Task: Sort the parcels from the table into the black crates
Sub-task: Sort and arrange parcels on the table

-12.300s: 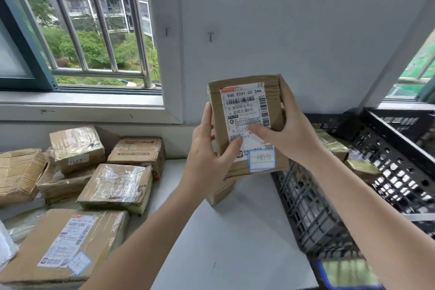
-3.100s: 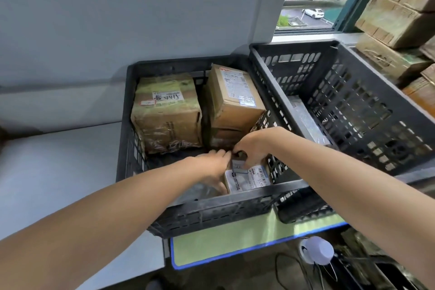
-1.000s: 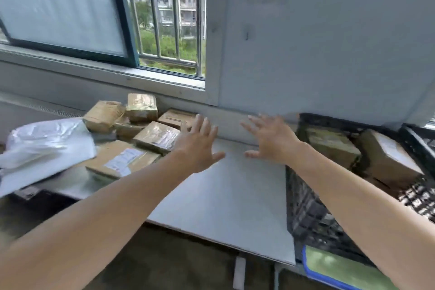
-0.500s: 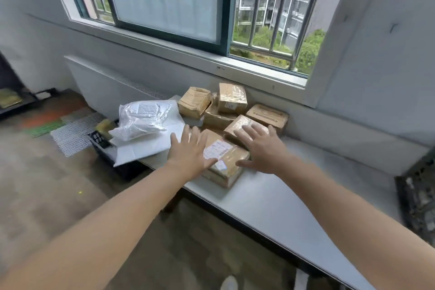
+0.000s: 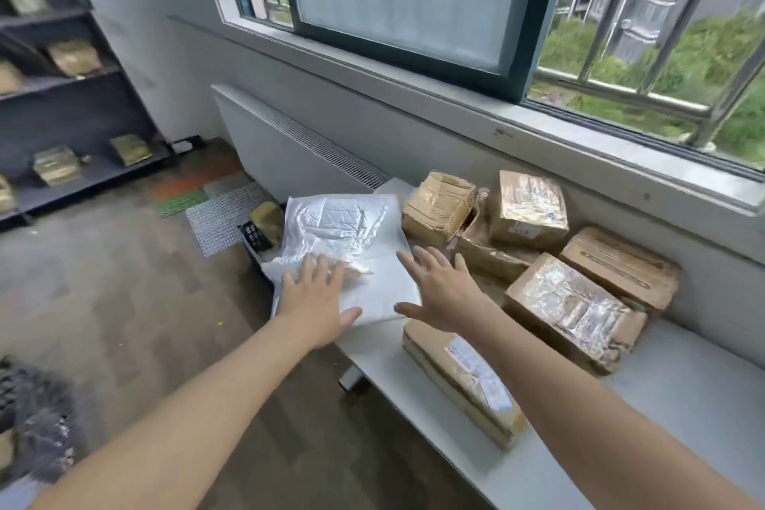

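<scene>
Several brown taped cardboard parcels lie on the grey table (image 5: 679, 406) under the window. A flat labelled parcel (image 5: 463, 381) sits nearest the front edge, and a shiny-taped box (image 5: 575, 308) lies behind it. A white plastic mailer bag (image 5: 343, 236) covers the table's left end. My left hand (image 5: 316, 300) is spread flat over the near edge of the bag. My right hand (image 5: 441, 290) hovers with straight fingers over the bag's right side, above the flat parcel. Neither hand holds anything. The black crates on the right are out of view.
A small black crate (image 5: 254, 236) with a yellowish packet sits on the floor beside the table's left end. A dark shelf unit (image 5: 70, 108) with parcels stands at the far left. A white radiator (image 5: 289, 145) runs under the window sill.
My view has swung further left and closer. Both hands have moved left from the flat labelled parcel to the white mailer bag.
</scene>
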A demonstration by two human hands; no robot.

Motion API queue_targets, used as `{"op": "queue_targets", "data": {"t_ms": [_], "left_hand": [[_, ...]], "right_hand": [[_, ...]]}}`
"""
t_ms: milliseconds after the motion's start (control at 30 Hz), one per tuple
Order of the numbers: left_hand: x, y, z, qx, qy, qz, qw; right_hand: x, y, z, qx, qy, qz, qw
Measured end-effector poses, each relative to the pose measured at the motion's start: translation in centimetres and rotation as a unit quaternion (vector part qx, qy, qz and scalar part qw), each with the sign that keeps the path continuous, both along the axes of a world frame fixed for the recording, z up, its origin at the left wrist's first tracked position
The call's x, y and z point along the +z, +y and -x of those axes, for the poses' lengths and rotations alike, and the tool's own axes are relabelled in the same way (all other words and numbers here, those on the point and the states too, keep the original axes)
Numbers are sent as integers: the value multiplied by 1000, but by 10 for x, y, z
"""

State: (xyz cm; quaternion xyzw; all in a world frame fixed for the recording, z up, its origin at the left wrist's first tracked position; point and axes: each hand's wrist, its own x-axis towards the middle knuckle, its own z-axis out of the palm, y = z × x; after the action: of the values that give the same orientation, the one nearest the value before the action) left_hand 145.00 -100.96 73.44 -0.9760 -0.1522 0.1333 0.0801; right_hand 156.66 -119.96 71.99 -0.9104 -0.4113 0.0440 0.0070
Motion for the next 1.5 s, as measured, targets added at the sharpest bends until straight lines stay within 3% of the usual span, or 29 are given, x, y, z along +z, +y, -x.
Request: {"op": "queue_targets", "data": {"t_ms": [200,533,667,767,967,1133,1333,1500], "left_hand": [[-29,55,-37,21,-1,38,999],[-79,158,-72,-61,28,109,992],[-86,189,-79,-107,38,132,985],[-70,207,-89,-143,-18,172,975],[10,208,-125,-178,-257,371,874],[68,190,-153,-102,-366,466,799],[113,172,-176,-32,-404,550,730],[131,152,-179,26,-422,617,663]], "right_hand": [[-30,77,-23,5,25,13,1000],[-84,187,-49,-33,71,70,994],[-80,188,-56,-55,76,-29,995],[-48,180,-61,-73,79,-133,985],[37,162,-70,-127,78,-188,971],[92,142,-68,-132,105,-254,953],[123,116,-65,-179,188,-481,838],[130,99,-66,-203,222,-506,808]]}}
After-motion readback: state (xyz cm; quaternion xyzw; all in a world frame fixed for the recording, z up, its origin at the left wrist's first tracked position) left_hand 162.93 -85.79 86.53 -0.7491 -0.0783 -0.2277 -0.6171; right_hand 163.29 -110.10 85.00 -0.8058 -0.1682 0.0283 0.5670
